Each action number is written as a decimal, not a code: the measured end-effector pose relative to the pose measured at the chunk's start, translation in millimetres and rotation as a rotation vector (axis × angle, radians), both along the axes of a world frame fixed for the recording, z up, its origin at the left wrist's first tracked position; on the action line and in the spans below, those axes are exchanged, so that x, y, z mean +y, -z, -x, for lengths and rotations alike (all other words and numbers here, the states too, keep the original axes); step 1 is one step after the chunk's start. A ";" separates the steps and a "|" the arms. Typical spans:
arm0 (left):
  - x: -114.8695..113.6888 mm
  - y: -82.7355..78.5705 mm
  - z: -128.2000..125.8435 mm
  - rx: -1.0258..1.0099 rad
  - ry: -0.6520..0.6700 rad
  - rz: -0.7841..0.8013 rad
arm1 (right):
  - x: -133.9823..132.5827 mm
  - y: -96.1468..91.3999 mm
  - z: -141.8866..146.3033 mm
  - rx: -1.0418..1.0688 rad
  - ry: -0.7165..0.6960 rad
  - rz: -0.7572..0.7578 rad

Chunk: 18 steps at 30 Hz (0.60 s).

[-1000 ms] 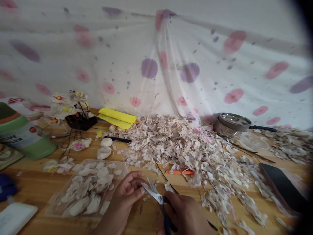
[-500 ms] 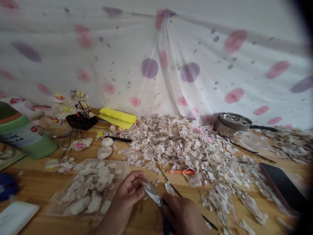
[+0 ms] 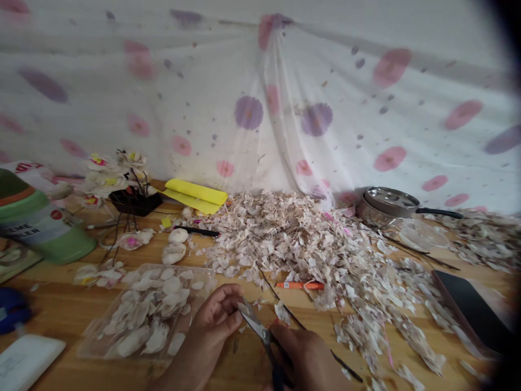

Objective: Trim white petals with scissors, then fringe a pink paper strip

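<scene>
Near the front of the wooden tabletop (image 3: 52, 309), our right hand (image 3: 307, 358) closes its fingers around black-handled scissors (image 3: 257, 326), the blades narrow. Our left hand (image 3: 215, 317) curls beside the blade tips, but what it pinches we cannot tell. Just left lies a clear tray (image 3: 87, 347) of pale petals (image 3: 142, 315).

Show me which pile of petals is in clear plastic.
The rounded, whole white petals in the clear plastic tray beside the left hand. The other heaps are small torn pieces lying loose on the wooden table.
</scene>
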<state>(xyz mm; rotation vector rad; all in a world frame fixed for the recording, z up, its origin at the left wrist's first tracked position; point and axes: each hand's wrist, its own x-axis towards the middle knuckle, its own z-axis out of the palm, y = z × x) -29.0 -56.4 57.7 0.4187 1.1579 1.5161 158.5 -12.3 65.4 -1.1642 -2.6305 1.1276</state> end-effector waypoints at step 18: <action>0.3 1.0 2.0 0.016 -0.006 -0.019 | 1.3 5.1 1.6 -0.022 0.001 0.013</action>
